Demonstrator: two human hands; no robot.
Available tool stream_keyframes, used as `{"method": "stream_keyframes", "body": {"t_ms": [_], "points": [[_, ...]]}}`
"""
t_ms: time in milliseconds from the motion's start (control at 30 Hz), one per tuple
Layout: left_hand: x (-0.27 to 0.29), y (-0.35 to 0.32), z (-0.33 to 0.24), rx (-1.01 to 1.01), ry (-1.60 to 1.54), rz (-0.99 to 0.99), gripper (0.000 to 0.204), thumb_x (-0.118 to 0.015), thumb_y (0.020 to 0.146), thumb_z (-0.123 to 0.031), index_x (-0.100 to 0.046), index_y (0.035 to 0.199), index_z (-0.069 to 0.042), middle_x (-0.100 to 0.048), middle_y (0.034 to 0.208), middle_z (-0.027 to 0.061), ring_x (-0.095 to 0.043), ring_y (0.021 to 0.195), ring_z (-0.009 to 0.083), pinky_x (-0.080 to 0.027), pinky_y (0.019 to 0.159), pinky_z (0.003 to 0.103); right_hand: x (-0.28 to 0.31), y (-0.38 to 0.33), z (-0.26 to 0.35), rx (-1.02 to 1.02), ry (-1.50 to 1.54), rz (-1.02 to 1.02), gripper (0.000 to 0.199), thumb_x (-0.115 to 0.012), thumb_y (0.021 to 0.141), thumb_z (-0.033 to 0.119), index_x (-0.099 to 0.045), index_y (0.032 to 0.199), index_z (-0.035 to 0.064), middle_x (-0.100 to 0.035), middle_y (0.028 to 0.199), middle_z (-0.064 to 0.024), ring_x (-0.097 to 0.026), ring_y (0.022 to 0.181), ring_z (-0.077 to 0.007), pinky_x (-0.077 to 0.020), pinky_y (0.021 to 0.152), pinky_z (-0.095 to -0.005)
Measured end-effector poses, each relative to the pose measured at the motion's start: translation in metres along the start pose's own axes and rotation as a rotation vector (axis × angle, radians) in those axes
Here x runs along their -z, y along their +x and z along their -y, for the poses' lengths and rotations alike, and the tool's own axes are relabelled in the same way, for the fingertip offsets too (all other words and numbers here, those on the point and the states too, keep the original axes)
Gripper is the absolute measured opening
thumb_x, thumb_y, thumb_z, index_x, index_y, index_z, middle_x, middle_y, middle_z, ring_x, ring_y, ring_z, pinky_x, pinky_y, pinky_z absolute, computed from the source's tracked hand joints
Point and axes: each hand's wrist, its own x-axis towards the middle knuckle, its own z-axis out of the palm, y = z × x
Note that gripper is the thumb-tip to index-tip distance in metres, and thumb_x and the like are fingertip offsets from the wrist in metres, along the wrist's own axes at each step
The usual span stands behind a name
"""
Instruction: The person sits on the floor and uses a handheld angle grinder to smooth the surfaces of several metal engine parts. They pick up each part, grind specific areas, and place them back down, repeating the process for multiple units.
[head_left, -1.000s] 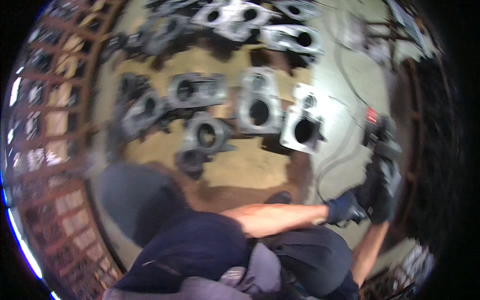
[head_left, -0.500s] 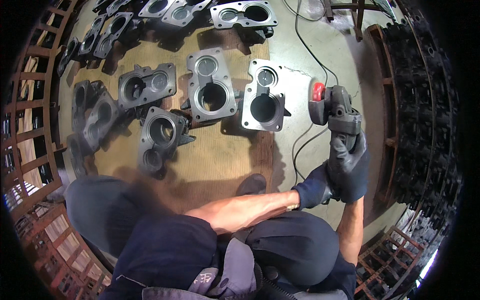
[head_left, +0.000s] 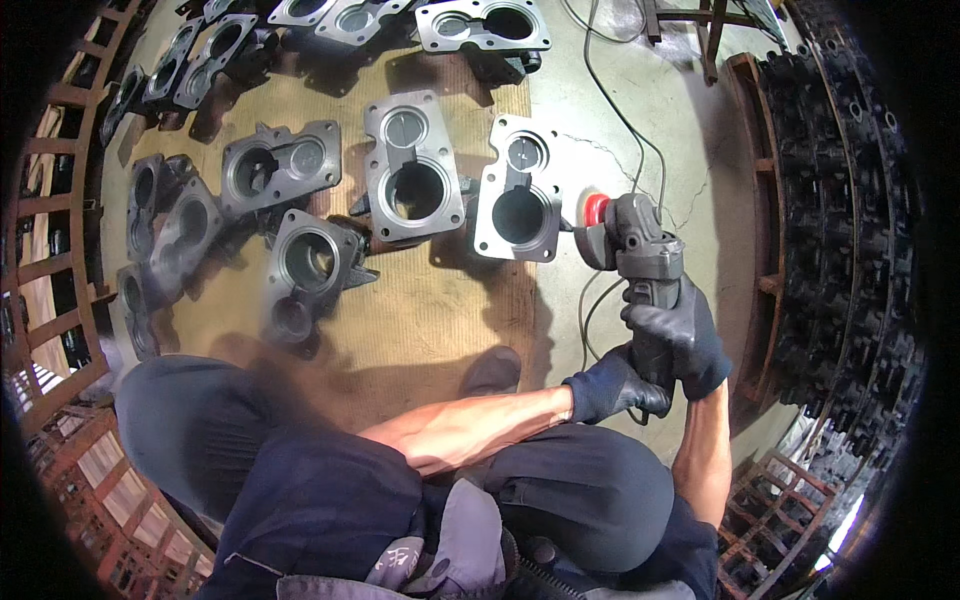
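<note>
Both of my gloved hands grip a grey angle grinder (head_left: 635, 250) with a red disc hub at its head. My right hand (head_left: 680, 330) wraps the grinder's body from above. My left hand (head_left: 612, 385) holds its rear end lower down. The grinder's head hangs just right of a pale metal housing casting (head_left: 518, 190) with a large round bore, lying on brown cardboard (head_left: 440, 310). Whether the disc touches the casting cannot be told. A second similar casting (head_left: 412, 165) lies to its left.
Several more grey castings (head_left: 280, 165) lie spread over the cardboard and along the left. A power cord (head_left: 620, 110) runs over the concrete floor. Dark stacked parts (head_left: 850, 250) on racks line the right. Rusty metal frames (head_left: 50, 300) curve along the left. My shoe (head_left: 492, 370) rests on the cardboard.
The view swung so the castings shifted right and closer. The grinder in both my hands came up and left, from the far right edge to beside the pale casting.
</note>
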Motion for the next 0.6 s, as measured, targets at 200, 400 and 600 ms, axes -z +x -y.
{"method": "stream_keyframes", "body": {"t_ms": [200,400,600], "points": [[0.01,0.006,0.023,-0.18,0.029,0.017,0.045,-0.08,0.085,-0.003,-0.063,0.127,-0.002,-0.069,0.121,0.0125,-0.065,0.111,0.0207,-0.054,0.1,0.037,-0.025,-0.011,0.003,0.089,-0.251,-0.089,0.049,-0.077,0.07,0.013,-0.062,0.115,-0.0015,-0.071,0.095,-0.0126,-0.067,0.085,-0.0209,-0.0547,0.081,-0.0351],[0.017,0.014,0.034,-0.173,-0.322,-0.022,0.053,-0.078,0.088,-0.004,-0.057,0.137,-0.003,-0.061,0.138,0.0097,-0.058,0.122,0.0189,-0.046,0.11,0.036,-0.034,-0.007,-0.011,0.052,-0.397,-0.072,0.058,-0.079,0.069,0.021,-0.061,0.12,-0.0006,-0.074,0.099,-0.0218,-0.073,0.093,-0.036,-0.0572,0.083,-0.0412],[0.019,-0.01,0.001,-0.03,0.206,-0.142,0.041,-0.076,0.091,-0.01,-0.064,0.129,-0.001,-0.063,0.137,0.0107,-0.057,0.122,0.0192,-0.045,0.109,0.035,-0.042,-0.001,-0.007,0.083,-0.476,-0.063,0.056,-0.078,0.07,0.021,-0.061,0.119,0.0005,-0.074,0.097,-0.0234,-0.073,0.093,-0.0399,-0.058,0.083,-0.0437]]}}
